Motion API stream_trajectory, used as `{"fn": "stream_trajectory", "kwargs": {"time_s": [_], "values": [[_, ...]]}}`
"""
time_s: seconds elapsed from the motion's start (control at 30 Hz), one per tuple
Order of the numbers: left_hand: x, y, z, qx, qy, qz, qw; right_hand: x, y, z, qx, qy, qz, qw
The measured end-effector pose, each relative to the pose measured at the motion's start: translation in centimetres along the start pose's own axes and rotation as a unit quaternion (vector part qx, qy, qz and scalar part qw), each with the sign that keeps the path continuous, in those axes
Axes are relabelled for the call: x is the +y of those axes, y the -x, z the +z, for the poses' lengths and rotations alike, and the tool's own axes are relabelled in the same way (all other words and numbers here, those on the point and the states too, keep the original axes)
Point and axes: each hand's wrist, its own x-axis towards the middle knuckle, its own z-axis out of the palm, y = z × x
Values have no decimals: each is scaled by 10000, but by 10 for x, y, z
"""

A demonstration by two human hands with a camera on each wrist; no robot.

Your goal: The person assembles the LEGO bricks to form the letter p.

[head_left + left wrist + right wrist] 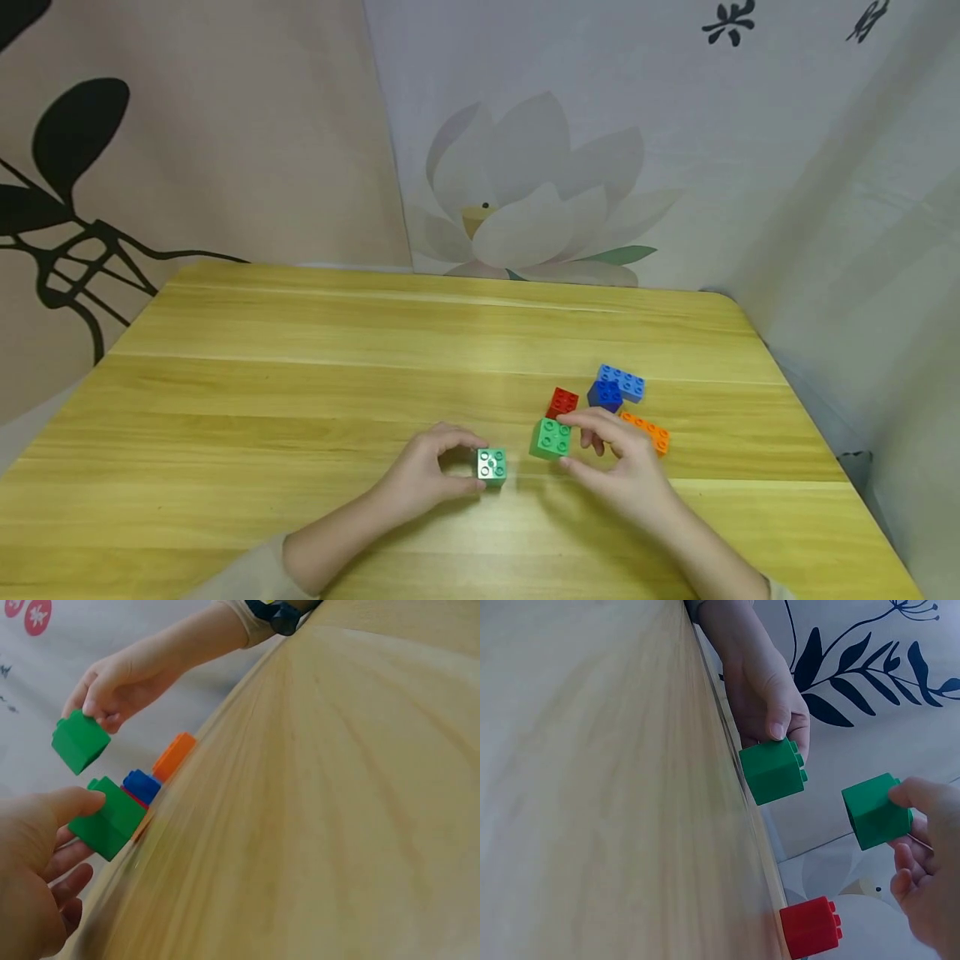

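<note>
My left hand (pixel 422 472) pinches a green toy building brick (pixel 492 468) between thumb and fingers, studs facing up, low over the table; whether it touches the wood I cannot tell. To its right, my right hand (pixel 628 467) grips a second green brick (pixel 550 440) by its edge, also studs up. That brick is held in the air, a gap apart from the first, as the right wrist view shows with the right brick (pixel 876 811) and the left brick (pixel 771 772). Just beyond the right hand's brick sits a red brick (pixel 562 402), partly hidden in the head view.
Behind the right hand lie a dark blue brick (pixel 604 396), a longer light blue brick (pixel 632 386) and an orange brick (pixel 649 433), partly covered by that hand. The wooden table (pixel 300 375) ends at a printed cloth (pixel 540 167) behind.
</note>
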Motion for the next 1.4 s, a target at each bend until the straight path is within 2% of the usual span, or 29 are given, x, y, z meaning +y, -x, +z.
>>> {"fn": "stream_trajectory", "kwargs": {"time_s": [0.2, 0.33, 0.7, 1.0, 1.27, 1.4], "values": [[-1, 3, -2, -22, -105, 12, 9999, 25, 5, 7, -173, 33, 21, 9998], [-2, 5, -4, -24, -78, 4, 10000, 32, 6, 10, -233, 46, -33, 9997], [-4, 8, -7, -38, -80, -66, 9999, 31, 1, 20, -472, -244, -426, 9977], [-5, 7, -8, -124, -129, -48, 9998, 28, -4, 27, -652, -305, -464, 9963], [-6, 7, -8, -126, -157, -54, 9998, 25, -8, 34, -733, -351, -747, 9939], [-6, 7, -8, -146, -137, -83, 9998, 24, -10, 37, -813, -410, -706, 9933]]}}
